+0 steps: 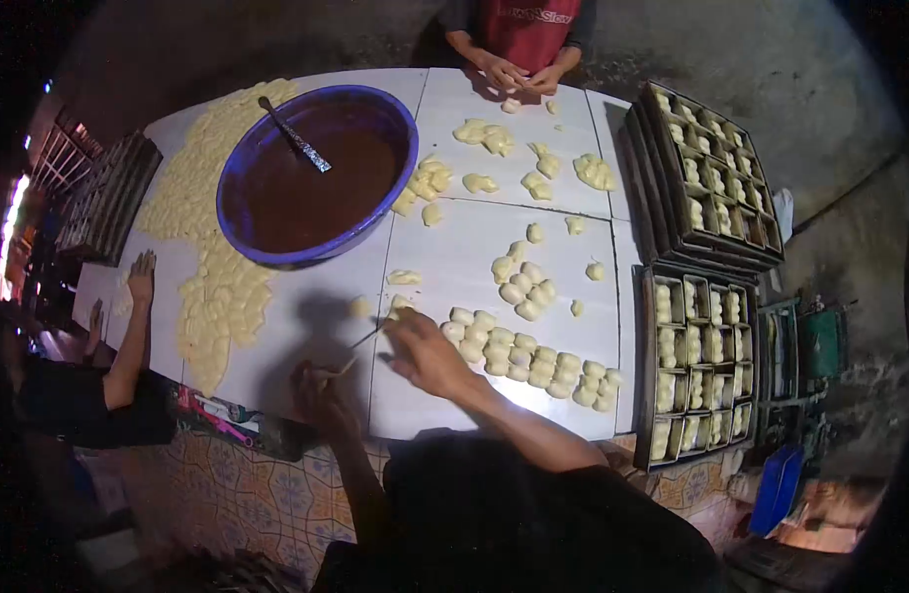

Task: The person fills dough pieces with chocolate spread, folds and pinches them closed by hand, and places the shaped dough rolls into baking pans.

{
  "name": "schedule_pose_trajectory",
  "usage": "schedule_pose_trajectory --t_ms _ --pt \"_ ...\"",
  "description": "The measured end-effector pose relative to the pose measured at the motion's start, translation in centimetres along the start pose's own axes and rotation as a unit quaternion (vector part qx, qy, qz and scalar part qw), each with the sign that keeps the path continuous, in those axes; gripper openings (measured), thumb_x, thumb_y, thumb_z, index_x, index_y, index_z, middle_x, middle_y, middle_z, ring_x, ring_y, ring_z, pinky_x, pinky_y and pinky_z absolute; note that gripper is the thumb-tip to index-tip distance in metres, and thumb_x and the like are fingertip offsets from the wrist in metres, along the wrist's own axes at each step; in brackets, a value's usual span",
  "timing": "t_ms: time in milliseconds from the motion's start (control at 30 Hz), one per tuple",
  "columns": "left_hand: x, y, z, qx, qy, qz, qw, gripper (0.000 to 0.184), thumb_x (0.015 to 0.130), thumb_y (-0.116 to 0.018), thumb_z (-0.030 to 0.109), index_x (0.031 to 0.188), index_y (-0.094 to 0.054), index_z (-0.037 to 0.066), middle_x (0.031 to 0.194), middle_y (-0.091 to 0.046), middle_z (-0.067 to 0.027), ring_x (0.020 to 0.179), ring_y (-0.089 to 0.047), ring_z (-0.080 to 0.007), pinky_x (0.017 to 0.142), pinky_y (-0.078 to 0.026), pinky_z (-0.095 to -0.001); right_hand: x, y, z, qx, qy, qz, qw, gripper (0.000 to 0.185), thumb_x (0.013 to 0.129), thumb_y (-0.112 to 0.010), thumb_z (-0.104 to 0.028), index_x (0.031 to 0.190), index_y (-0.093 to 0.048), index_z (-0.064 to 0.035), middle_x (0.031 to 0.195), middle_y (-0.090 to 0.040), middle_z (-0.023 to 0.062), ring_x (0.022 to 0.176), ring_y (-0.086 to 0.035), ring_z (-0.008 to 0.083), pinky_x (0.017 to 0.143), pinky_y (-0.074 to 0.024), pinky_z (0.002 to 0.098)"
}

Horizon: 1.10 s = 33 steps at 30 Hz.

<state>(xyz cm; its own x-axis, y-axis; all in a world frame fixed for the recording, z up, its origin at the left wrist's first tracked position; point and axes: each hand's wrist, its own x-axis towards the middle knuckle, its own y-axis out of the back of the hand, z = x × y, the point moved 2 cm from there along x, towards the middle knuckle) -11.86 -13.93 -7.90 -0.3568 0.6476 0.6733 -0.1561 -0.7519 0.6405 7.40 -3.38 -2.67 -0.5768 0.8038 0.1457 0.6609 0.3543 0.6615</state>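
Observation:
My left hand (321, 397), near the table's front edge, pinches a pale flattened dough piece (340, 370). Close by on its right, my right hand (425, 354) is closed on a thin stick-like tool (365, 338) that points toward the dough. What the tool's tip carries is too small to tell. Small loose dough pieces (360, 307) lie just beyond my hands. Beside my right hand, rows of rounded dough balls (519, 356) sit on the white table (454, 407), with a smaller cluster of dough balls (526, 292) behind them.
A big blue basin (407, 188) holds brown filling and a patterned-handled utensil (301, 138). Flattened dough pieces (212, 306) spread around it. Stacked compartment trays (699, 366) with dough stand right; more trays (108, 198) stand left. Co-workers' hands (514, 77) work opposite and at left (141, 277).

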Motion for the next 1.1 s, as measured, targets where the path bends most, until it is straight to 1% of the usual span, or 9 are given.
schedule_pose_trajectory --t_ms 67,200,400,467,600,667,733,933,1100 --pt "0.7 -0.5 1.2 -0.164 0.068 -0.034 0.984 0.025 0.090 -0.057 0.013 0.111 -0.060 0.000 0.116 -0.058 -0.0140 0.109 -0.055 -0.0291 0.088 -0.049 -0.0382 1.5 -2.4 -0.2 0.074 0.154 0.008 0.985 0.054 0.086 -0.062 -0.021 0.135 -0.043 -0.0078 0.125 -0.053 0.0223 0.120 -0.047 0.0390 0.097 -0.0430 0.0421" --pt "2.7 4.1 0.6 0.057 0.038 0.018 0.997 0.030 0.093 -0.053 0.021 0.113 -0.059 0.000 0.114 -0.060 -0.0151 0.101 -0.060 -0.0311 0.084 -0.048 -0.0396 3.3 -9.2 2.9 0.053 0.023 -0.234 0.970 0.044 0.083 -0.058 -0.008 0.127 -0.053 -0.0051 0.119 -0.055 0.0214 0.112 -0.053 0.0390 0.095 -0.0445 0.0404" --pt "8.0 12.0 3.3 -0.027 0.127 0.128 0.983 0.035 0.095 -0.050 0.025 0.116 -0.055 -0.003 0.114 -0.060 -0.0190 0.102 -0.060 -0.0309 0.083 -0.049 -0.0422 -1.3 -7.8 0.2 0.028 0.087 -0.115 0.989 0.051 0.077 -0.056 -0.002 0.128 -0.052 -0.0016 0.129 -0.045 0.0314 0.118 -0.047 0.0443 0.097 -0.0428 0.0443" --pt "5.4 9.3 1.8 0.080 0.065 0.064 0.993 0.028 0.094 -0.051 0.019 0.113 -0.057 -0.001 0.114 -0.060 -0.0186 0.106 -0.059 -0.0314 0.087 -0.049 -0.0411 -1.9 -7.5 0.7 0.000 0.125 -0.121 0.985 0.057 0.078 -0.055 -0.001 0.133 -0.045 0.0020 0.135 -0.038 0.0304 0.123 -0.041 0.0451 0.099 -0.0411 0.0450" --pt "2.4 1.5 5.9 -0.256 0.103 -0.095 0.956 0.021 0.095 -0.048 0.010 0.110 -0.060 0.001 0.117 -0.061 -0.0187 0.116 -0.053 -0.0355 0.099 -0.042 -0.0434 -2.9 1.5 -3.9 0.294 0.018 0.029 0.955 0.049 0.088 -0.057 -0.011 0.135 -0.046 -0.0043 0.136 -0.037 0.0184 0.119 -0.044 0.0364 0.098 -0.0416 0.0410" --pt "4.1 1.6 12.1 -0.077 -0.019 -0.226 0.971 0.035 0.098 -0.044 0.013 0.128 -0.049 -0.003 0.129 -0.054 -0.0177 0.123 -0.047 -0.0322 0.105 -0.035 -0.0422 -3.6 2.3 -3.1 0.185 0.027 0.071 0.980 0.042 0.089 -0.059 -0.014 0.129 -0.052 -0.0042 0.126 -0.045 0.0154 0.110 -0.051 0.0293 0.092 -0.0452 0.0375" --pt "2.4 -0.4 14.6 -0.737 0.307 -0.150 0.583 0.054 0.098 -0.043 0.012 0.146 -0.021 0.001 0.142 -0.040 -0.0193 0.128 -0.041 -0.0272 0.109 -0.029 -0.0374 -4.7 1.7 -1.4 0.203 -0.018 0.151 0.967 0.033 0.088 -0.061 -0.011 0.120 -0.060 -0.0020 0.111 -0.054 0.0128 0.098 -0.057 0.0249 0.084 -0.0475 0.0330" --pt "2.8 -1.2 14.6 -0.549 0.155 -0.226 0.790 0.028 0.089 -0.060 0.005 0.115 -0.058 -0.005 0.119 -0.059 -0.0167 0.111 -0.056 -0.0235 0.095 -0.043 -0.0323 -6.0 5.0 -1.0 0.271 -0.074 0.198 0.939 0.024 0.091 -0.058 -0.010 0.113 -0.065 -0.0023 0.108 -0.054 0.0114 0.096 -0.053 0.0221 0.080 -0.0454 0.0313" --pt "2.5 -1.2 14.1 -0.445 0.127 -0.258 0.848 0.018 0.075 -0.071 -0.003 0.092 -0.066 -0.005 0.091 -0.067 -0.0116 0.087 -0.063 -0.0192 0.079 -0.049 -0.0307 -4.5 6.6 -0.5 0.186 0.007 0.182 0.966 0.048 0.096 -0.042 -0.049 0.116 -0.066 -0.0125 0.131 -0.041 0.0112 0.121 -0.032 0.0297 0.098 -0.0326 0.0420"
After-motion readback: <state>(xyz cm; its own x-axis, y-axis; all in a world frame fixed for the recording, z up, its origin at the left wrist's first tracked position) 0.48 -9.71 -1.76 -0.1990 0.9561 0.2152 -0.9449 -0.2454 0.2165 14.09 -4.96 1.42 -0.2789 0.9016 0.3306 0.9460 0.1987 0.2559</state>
